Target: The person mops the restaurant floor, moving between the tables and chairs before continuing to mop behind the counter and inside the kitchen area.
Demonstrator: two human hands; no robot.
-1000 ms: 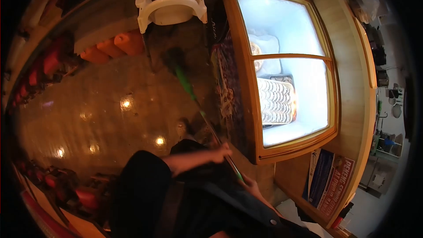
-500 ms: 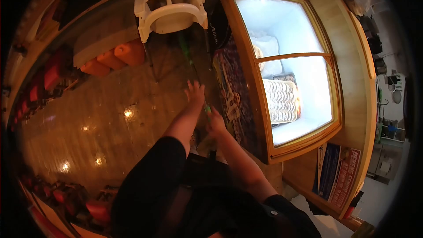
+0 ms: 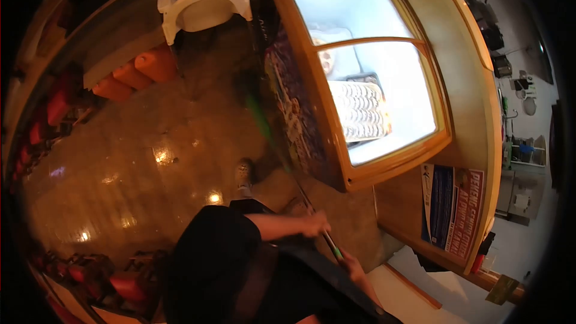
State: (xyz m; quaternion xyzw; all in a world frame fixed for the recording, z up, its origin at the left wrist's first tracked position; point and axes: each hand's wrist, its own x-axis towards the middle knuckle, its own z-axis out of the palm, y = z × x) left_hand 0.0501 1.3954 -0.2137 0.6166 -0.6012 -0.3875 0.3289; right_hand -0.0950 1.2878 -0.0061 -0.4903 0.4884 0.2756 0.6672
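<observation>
A long thin pole (image 3: pixel 305 195) slants up and left over the floor, with a blurred green part (image 3: pixel 258 115) at its far end beside the patterned side of the display case. My left hand (image 3: pixel 314 224) is closed round the upper pole. Nearer my body, my right hand (image 3: pixel 355 267) grips the same pole close to a green band on it. A shoe (image 3: pixel 244 172) shows on the floor, left of the pole.
A lit, wood-framed glass case (image 3: pixel 401 162) holding a tray stands right of the pole. A white plastic chair (image 3: pixel 204 9) and orange chairs (image 3: pixel 155 64) are ahead; red seats (image 3: pixel 129 286) line the left. A banner (image 3: pixel 471 216) hangs on the counter.
Both hands have come back toward my body and to the right. My left hand, spread before, has closed on the pole. The view has shifted, and a shoe has appeared.
</observation>
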